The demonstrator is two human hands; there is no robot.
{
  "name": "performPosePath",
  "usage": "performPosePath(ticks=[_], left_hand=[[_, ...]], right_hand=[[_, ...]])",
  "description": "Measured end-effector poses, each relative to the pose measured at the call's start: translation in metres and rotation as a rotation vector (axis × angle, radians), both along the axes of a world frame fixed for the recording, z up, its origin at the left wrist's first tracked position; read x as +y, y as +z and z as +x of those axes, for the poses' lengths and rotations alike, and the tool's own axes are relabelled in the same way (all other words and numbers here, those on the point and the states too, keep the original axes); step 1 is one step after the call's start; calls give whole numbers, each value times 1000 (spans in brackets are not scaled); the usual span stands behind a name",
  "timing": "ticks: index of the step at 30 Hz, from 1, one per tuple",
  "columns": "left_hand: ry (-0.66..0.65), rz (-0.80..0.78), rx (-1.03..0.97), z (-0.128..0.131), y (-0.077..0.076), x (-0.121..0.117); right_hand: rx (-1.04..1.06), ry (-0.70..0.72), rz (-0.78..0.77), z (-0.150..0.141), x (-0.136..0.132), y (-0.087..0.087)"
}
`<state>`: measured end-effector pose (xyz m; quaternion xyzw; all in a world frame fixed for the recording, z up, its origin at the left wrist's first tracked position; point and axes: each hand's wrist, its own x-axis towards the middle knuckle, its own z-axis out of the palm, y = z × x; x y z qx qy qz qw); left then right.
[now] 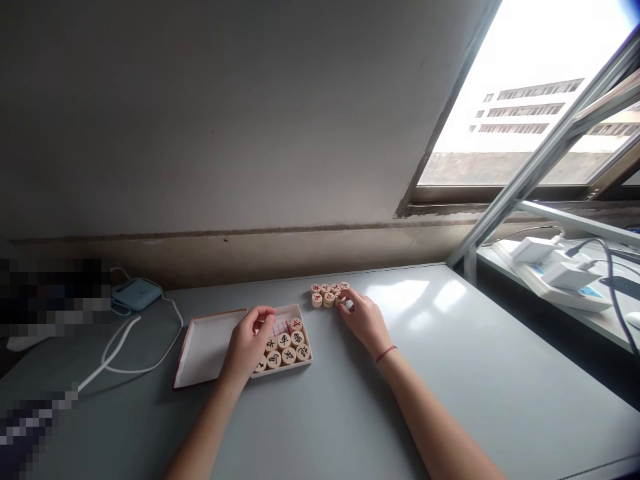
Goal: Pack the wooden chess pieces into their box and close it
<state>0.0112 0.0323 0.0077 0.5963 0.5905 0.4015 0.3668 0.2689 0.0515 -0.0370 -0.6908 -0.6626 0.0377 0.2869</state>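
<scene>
Red-lettered Chinese chess pieces (326, 289) stand in two short rows, some stacked, near the back of the desk. My right hand (364, 319) has its thumb and fingertips closed on a piece at the right end of the front row, mostly hidden by the fingers. A shallow white box (306, 341) holds several black-lettered pieces (289, 355) and one red-lettered piece (296, 324). Over the box's left side hovers my left hand (253, 337), loosely curled, with a gap between thumb and forefinger and nothing visible in it. It hides part of the box.
The box's open lid (207, 350) lies against its left side. Further left are a blue device (136, 294) and a looping white cable (173, 340). A metal frame post (530, 140) rises at the right, beside a power strip (565, 287) with chargers. A wall borders the grey desk (450, 400).
</scene>
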Motion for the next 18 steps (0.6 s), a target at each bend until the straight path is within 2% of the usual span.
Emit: performPosePath(ticks=[4, 6, 11, 14, 18], left_hand=[[-73, 117, 245, 4, -3, 0], [-133, 192, 400, 9, -5, 0], [-185, 102, 787, 27, -7, -5], [-185, 107, 842, 36, -6, -7], [-156, 161, 807, 41, -8, -7]], right_hand=[[46, 5, 129, -7, -4, 6], [123, 68, 170, -19, -9, 13], [305, 295, -51, -58, -25, 21], [292, 346, -109, -69, -29, 20], [311, 348, -107, -70, -30, 20]])
